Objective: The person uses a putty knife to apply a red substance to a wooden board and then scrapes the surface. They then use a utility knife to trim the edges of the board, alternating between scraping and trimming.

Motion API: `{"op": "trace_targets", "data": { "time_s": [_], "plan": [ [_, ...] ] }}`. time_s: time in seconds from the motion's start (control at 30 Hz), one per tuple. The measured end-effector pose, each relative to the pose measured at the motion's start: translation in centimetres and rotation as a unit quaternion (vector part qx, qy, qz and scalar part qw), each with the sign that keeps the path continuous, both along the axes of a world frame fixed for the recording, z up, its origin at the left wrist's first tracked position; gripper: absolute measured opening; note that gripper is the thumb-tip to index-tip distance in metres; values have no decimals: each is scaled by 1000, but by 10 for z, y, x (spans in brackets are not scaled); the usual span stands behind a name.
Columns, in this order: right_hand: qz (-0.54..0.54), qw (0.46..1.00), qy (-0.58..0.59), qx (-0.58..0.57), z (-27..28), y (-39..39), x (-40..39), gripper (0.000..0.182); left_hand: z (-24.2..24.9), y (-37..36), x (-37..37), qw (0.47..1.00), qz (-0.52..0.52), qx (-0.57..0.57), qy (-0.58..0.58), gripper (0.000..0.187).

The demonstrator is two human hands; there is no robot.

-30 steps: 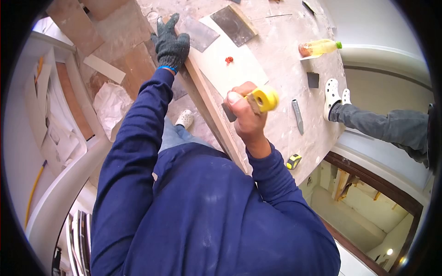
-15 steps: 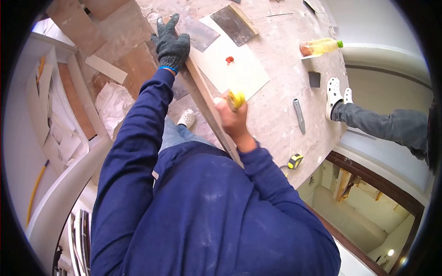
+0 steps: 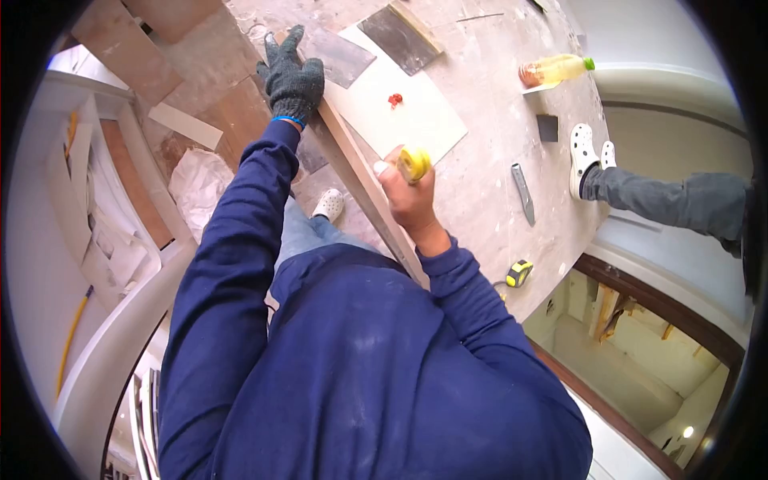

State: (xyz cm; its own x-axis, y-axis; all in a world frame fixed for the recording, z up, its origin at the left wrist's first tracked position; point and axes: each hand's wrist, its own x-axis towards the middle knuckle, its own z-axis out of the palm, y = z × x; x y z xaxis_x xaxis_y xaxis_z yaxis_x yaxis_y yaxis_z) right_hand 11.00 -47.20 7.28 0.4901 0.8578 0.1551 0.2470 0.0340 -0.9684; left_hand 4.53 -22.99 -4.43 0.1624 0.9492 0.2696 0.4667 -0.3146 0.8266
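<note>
A long narrow board [image 3: 352, 170] runs diagonally along the near edge of the work table. My left hand [image 3: 293, 82], in a dark grey knitted glove, rests on its far end with the fingers spread. My right hand [image 3: 410, 196] is bare and wrapped round a yellow round-topped tool [image 3: 414, 164], close beside the board's edge. The lower part of that tool is hidden by the fist. Beyond the right hand lies a white sheet [image 3: 424, 120] with a small red object [image 3: 395, 100] on it.
On the table [image 3: 480, 160] are a knife-like tool [image 3: 523, 194], a tape measure [image 3: 518, 274], a bottle [image 3: 556, 70], a small dark square [image 3: 547, 128] and dark tiles [image 3: 400, 38]. Another person's leg [image 3: 664, 196] with a white clog reaches in at the right.
My right hand and the yellow tool have shifted very slightly toward me. The left hand keeps its place on the board. The whole view has moved a little.
</note>
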Motion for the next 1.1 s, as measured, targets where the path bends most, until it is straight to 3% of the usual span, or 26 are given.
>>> {"op": "trace_targets", "data": {
  "time_s": [0.03,0.17,0.2,0.3,0.33,0.37,0.43,0.5,0.57,0.6,0.77,0.83,0.97,1.03,1.1],
  "plan": [
    [15,999,-34,11,7,5,6,11,-1,4,2,1000,1,3,-2,65],
    [16,991,96,89,39,8,-5,9,-5,1,-1,1000,-15,15,-9,64],
    [21,998,29,50,32,5,-4,8,-1,3,0,1000,-9,5,-7,63],
    [-4,999,48,-2,-16,-2,-1,7,-9,6,2,1000,-5,11,-2,63],
    [7,999,-36,12,-20,1,7,8,-10,11,0,1000,-4,15,-1,63],
    [-2,999,-33,7,-21,-10,7,8,-12,6,-2,1000,-11,3,-7,63],
    [-35,981,188,-2,3,-1,15,7,-9,12,4,1000,-11,0,-22,63],
    [-39,981,192,16,26,0,9,9,-11,8,0,1000,-12,13,-6,64],
    [2,992,72,106,32,3,2,10,-10,5,-1,1000,-13,17,0,64],
    [19,997,16,73,32,2,-1,11,-9,4,-1,1000,-13,15,-6,64],
    [30,999,-26,2,-20,-10,1,8,-7,2,-2,1000,-16,7,7,65],
    [-55,954,294,-22,-19,-5,19,15,-18,11,-2,999,-25,35,-11,64],
    [-94,939,330,-27,-17,-3,33,18,-32,16,-6,997,-52,18,-58,65],
    [-104,937,334,-19,-18,-5,32,19,-37,17,-7,978,-94,-17,-184,66],
    [-111,935,337,-11,-18,-7,34,19,-36,15,-9,978,-99,-27,-183,66]
  ]
}}
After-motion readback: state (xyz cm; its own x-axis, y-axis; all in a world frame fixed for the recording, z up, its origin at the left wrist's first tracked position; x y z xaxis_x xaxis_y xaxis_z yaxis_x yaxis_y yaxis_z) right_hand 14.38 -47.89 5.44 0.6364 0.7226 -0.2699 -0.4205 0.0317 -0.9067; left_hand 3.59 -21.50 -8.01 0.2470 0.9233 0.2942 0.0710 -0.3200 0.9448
